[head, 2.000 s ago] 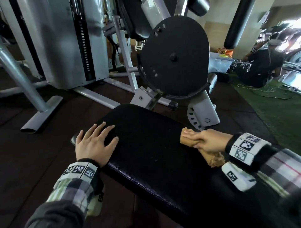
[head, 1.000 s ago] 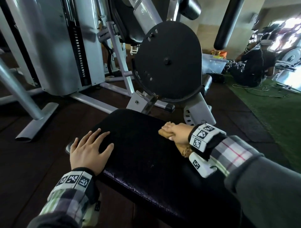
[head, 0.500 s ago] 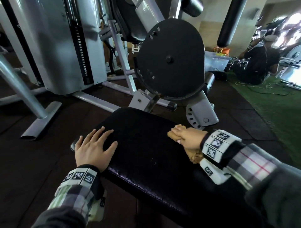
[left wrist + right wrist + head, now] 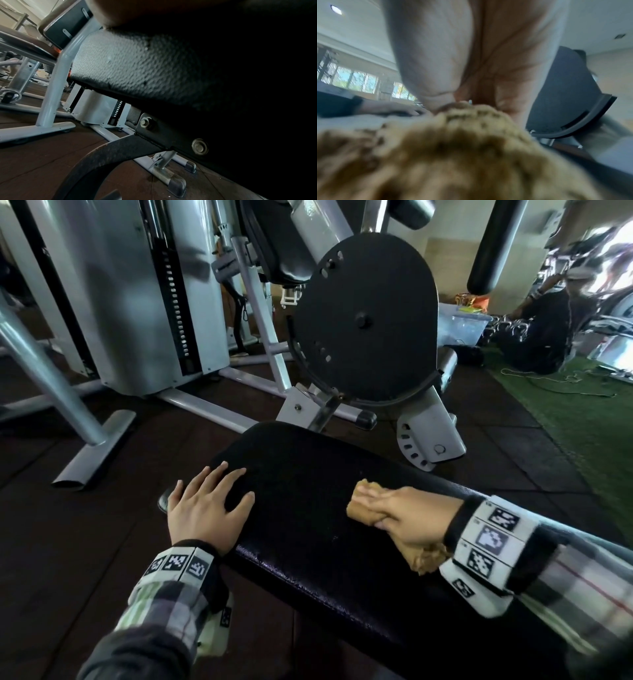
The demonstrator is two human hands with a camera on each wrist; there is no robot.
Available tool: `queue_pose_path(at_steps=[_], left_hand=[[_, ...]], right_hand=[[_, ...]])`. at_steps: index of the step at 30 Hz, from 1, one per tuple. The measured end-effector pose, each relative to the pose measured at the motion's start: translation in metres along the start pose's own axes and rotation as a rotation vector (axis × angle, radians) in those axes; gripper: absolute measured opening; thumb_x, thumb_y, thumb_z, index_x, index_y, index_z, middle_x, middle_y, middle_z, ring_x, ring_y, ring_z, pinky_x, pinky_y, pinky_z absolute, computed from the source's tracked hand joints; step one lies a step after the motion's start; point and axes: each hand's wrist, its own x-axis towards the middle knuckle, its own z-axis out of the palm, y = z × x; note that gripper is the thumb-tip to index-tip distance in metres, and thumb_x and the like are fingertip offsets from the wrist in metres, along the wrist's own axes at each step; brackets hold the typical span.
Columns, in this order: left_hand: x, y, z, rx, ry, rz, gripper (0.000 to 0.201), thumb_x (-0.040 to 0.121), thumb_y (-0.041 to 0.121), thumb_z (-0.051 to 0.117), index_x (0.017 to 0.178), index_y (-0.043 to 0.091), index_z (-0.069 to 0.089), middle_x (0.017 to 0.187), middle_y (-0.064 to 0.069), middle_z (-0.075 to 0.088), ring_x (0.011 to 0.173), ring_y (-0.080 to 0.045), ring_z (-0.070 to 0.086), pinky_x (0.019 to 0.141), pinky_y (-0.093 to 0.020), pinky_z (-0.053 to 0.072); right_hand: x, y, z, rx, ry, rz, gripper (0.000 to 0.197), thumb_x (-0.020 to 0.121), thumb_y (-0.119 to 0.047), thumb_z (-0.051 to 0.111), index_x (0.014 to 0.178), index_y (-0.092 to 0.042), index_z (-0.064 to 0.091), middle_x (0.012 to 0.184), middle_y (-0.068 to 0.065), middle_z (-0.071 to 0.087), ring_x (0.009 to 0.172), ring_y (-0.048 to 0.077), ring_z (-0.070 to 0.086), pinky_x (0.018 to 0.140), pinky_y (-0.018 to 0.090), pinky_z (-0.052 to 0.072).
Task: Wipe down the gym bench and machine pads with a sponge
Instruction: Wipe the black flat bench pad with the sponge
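So from my end, the head view has the black bench pad (image 4: pixel 308 525) running from the middle of the frame down to the lower right. My left hand (image 4: pixel 209 508) is flat on the pad's left edge, fingers spread and straight, palm down. My right hand (image 4: pixel 407 518) is right of centre, fingers curled round the tan sponge (image 4: pixel 361 506), which is pressed onto the pad's top; a frayed bit of it sticks out under the wrist. The right wrist view is basically all blurry sponge filling the bottom. The left wrist view just shows the pad's textured side and dark bracket bolts. Upper middle of the head view is a big black round plate (image 4: pixel 366 320) on the grey machine frame (image 4: pixel 144 296).
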Motion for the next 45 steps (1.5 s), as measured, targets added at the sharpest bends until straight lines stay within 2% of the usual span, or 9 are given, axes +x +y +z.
queue_pose_path(at_steps=[4,12,21,30,33,35,40,43,45], left_hand=[[0.000,-0.001,0.000,0.004,0.003,0.007,0.075,0.072,0.074,0.008,0.138,0.054,0.037,0.154,0.021,0.028,0.146,-0.007,0.016,0.120,-0.036,0.001],[0.000,-0.001,0.001,-0.012,0.002,-0.005,0.065,0.078,0.071,0.018,0.137,0.054,0.039,0.154,0.022,0.029,0.146,-0.006,0.016,0.120,-0.035,0.000],[0.000,-0.001,-0.001,-0.010,-0.011,0.002,0.065,0.079,0.070,0.019,0.139,0.052,0.038,0.155,0.021,0.027,0.146,-0.006,0.015,0.120,-0.036,0.000],[0.000,0.000,-0.002,-0.030,0.001,-0.003,0.053,0.089,0.065,0.030,0.139,0.051,0.039,0.155,0.019,0.028,0.146,-0.007,0.016,0.120,-0.037,0.002],[0.000,0.000,-0.002,-0.029,0.002,0.002,0.047,0.094,0.060,0.037,0.140,0.050,0.038,0.156,0.019,0.027,0.147,-0.007,0.014,0.121,-0.037,0.001],[0.000,0.000,-0.002,-0.031,-0.007,0.003,0.048,0.094,0.059,0.036,0.140,0.050,0.037,0.156,0.019,0.025,0.147,-0.007,0.013,0.120,-0.037,0.000],[-0.003,0.002,-0.005,-0.020,-0.059,0.004,0.050,0.095,0.057,0.034,0.144,0.048,0.032,0.158,0.018,0.020,0.148,-0.007,0.009,0.121,-0.039,-0.002],[-0.001,0.003,-0.010,-0.010,-0.139,-0.006,0.053,0.094,0.059,0.029,0.146,0.047,0.028,0.159,0.017,0.017,0.148,-0.008,0.007,0.121,-0.039,-0.002],[0.001,0.002,-0.014,0.001,-0.179,-0.001,0.065,0.085,0.067,0.017,0.146,0.047,0.027,0.159,0.017,0.016,0.148,-0.009,0.008,0.120,-0.038,-0.001]], right_hand=[[0.033,-0.011,-0.006,-0.066,0.001,0.104,0.062,0.098,-0.019,0.038,0.150,-0.016,0.004,0.157,0.007,-0.005,0.145,0.022,0.000,0.118,0.037,0.006],[0.001,-0.038,0.005,-0.011,-0.064,-0.123,0.057,0.100,-0.022,0.037,0.150,-0.021,0.009,0.157,-0.003,-0.005,0.145,0.013,-0.003,0.118,0.029,0.001],[0.020,-0.011,-0.015,-0.128,-0.120,0.119,0.061,0.099,-0.016,0.038,0.150,-0.013,0.003,0.157,0.006,-0.007,0.145,0.019,-0.003,0.117,0.030,0.004],[0.019,-0.097,0.006,-0.087,-0.009,-0.261,0.059,0.097,-0.010,0.041,0.149,-0.027,0.017,0.158,-0.004,0.000,0.144,0.024,-0.002,0.114,0.031,-0.002],[-0.002,-0.087,0.026,0.035,-0.040,-0.357,0.063,0.093,-0.006,0.044,0.145,-0.036,0.025,0.156,-0.015,0.005,0.145,0.022,-0.003,0.118,0.044,0.007],[-0.014,-0.068,0.029,0.093,-0.047,-0.334,0.063,0.093,-0.006,0.044,0.145,-0.037,0.026,0.155,-0.019,0.007,0.145,0.016,-0.002,0.119,0.039,0.009],[-0.003,-0.043,0.021,0.098,-0.023,-0.190,0.058,0.097,-0.009,0.040,0.148,-0.025,0.019,0.156,-0.010,-0.002,0.144,0.011,-0.007,0.114,0.019,-0.009],[0.025,-0.064,0.023,0.121,-0.066,-0.095,0.064,0.095,-0.011,0.042,0.149,-0.030,0.012,0.153,-0.014,-0.013,0.144,0.024,-0.008,0.117,0.048,0.005],[0.035,-0.083,0.024,0.117,-0.070,-0.070,0.065,0.095,-0.016,0.041,0.149,-0.033,0.009,0.155,-0.014,-0.013,0.143,0.029,-0.009,0.114,0.054,0.006]])
